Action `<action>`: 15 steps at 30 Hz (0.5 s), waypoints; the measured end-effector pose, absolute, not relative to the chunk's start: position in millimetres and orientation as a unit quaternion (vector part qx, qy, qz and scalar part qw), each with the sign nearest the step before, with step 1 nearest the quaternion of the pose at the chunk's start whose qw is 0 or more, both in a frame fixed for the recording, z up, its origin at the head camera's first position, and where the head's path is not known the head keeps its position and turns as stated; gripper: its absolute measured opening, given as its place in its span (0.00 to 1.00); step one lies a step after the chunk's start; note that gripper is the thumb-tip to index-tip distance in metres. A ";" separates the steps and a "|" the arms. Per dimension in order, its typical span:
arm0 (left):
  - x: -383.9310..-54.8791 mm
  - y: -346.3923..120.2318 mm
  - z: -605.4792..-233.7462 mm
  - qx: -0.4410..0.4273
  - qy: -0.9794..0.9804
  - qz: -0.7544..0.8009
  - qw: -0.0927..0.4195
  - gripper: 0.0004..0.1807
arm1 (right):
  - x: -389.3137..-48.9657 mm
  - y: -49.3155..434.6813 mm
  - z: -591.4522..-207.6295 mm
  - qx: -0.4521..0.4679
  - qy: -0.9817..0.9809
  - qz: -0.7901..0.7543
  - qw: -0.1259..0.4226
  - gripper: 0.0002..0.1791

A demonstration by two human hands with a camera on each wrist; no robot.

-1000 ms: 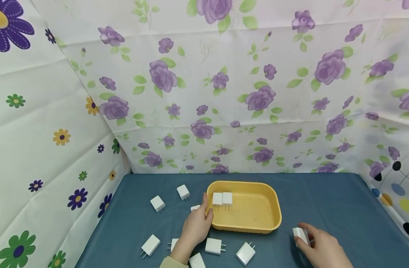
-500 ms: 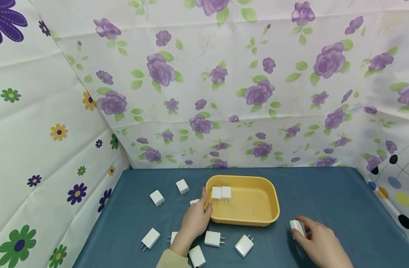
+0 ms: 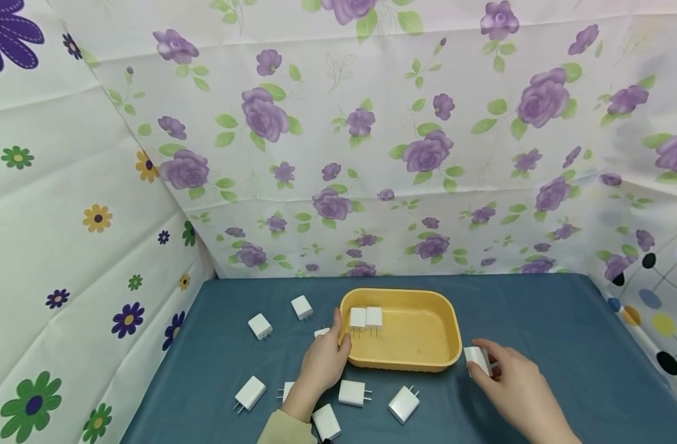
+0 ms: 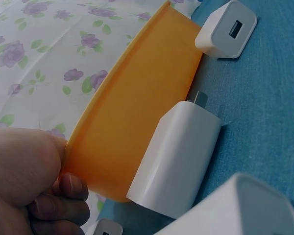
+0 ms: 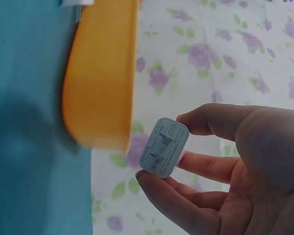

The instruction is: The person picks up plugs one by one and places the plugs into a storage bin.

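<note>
A yellow plastic basket (image 3: 422, 345) stands on the blue cloth, and two white chargers (image 3: 357, 318) lie side by side in its left part. At its left end my left hand (image 3: 323, 364) grips the rim, thumb and curled fingers round the edge in the left wrist view. My right hand (image 3: 510, 379) pinches another white charger (image 5: 164, 147) between thumb and fingertips, just right of the basket and apart from it. Two metal prongs show on that charger's printed face in the right wrist view.
Several loose chargers lie left and in front of the basket, among them one charger (image 3: 404, 404) near its front and another charger (image 4: 179, 159) close to its wall. A flowered sheet (image 3: 338, 154) hangs behind the blue cloth (image 3: 538, 320).
My right hand has moved left toward the basket with the charger in it. The left hand keeps its grip on the rim. The head view has tilted down slightly.
</note>
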State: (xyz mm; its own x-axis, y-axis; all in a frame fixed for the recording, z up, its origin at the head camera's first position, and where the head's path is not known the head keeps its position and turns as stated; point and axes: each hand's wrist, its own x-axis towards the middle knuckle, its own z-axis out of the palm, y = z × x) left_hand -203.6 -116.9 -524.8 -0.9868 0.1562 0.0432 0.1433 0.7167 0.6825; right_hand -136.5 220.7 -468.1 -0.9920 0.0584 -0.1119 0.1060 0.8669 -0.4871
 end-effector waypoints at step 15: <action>-205.6 -114.8 -528.0 0.081 0.927 0.366 0.004 0.36 | -196.1 145.7 -486.0 -0.041 0.915 -0.400 0.015 0.22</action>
